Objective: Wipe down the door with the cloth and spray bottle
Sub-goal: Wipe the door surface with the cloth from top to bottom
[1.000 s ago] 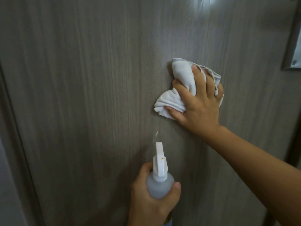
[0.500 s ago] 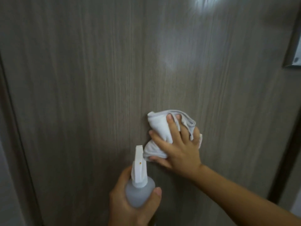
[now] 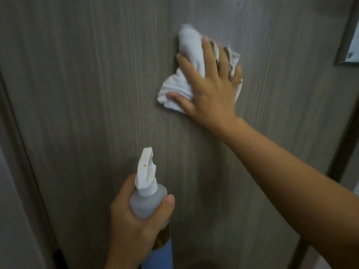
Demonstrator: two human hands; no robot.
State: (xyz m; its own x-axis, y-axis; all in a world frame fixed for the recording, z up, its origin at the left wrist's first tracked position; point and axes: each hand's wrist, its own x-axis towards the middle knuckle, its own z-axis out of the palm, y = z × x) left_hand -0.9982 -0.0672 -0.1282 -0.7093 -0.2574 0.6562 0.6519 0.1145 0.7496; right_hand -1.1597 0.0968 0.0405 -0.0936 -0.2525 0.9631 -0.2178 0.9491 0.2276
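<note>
A grey-brown wood-grain door [image 3: 97, 94] fills the view. My right hand [image 3: 210, 88] presses a crumpled white cloth [image 3: 191, 51] flat against the door's upper middle, fingers spread over it. Lower down, my left hand [image 3: 134, 222] grips a spray bottle [image 3: 148, 199] with a white trigger head, a cloudy neck and a blue lower body. Its nozzle points up at the door, a little below and left of the cloth.
A metal plate [image 3: 349, 41], probably the lock or handle fitting, sits at the door's upper right edge. The dark door edge [image 3: 342, 152] runs down the right side. A frame strip [image 3: 21, 152] borders the door on the left.
My right hand slid the cloth down toward the bottle half a second ago, then back up the door to the upper middle. The bottle hand stayed low with small shifts.
</note>
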